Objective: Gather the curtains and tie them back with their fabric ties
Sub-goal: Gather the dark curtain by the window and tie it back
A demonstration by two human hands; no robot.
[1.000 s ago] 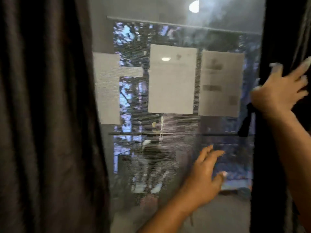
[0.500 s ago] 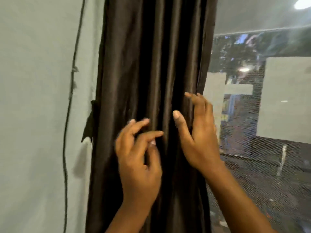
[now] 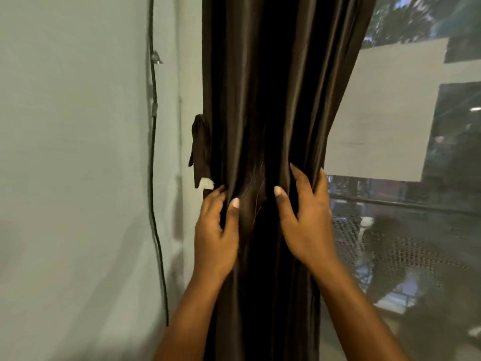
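Observation:
A dark brown curtain hangs gathered in folds between the wall and the window. My left hand grips its left folds, thumb in front and fingers tucked behind the edge. My right hand holds the right folds, fingers curled round the curtain's window-side edge. A matching fabric tie hangs at the curtain's left edge, just above my left hand, with a white tag at its lower end. The two hands squeeze the cloth into a narrow waist.
A pale wall fills the left, with a black cable running down it beside the curtain. The window with a mesh screen is on the right, with paper sheets stuck on the glass.
The view swung from the right curtain to the left one. Both hands left the window and right curtain, then closed on the left curtain's folds, pulling them together lower down.

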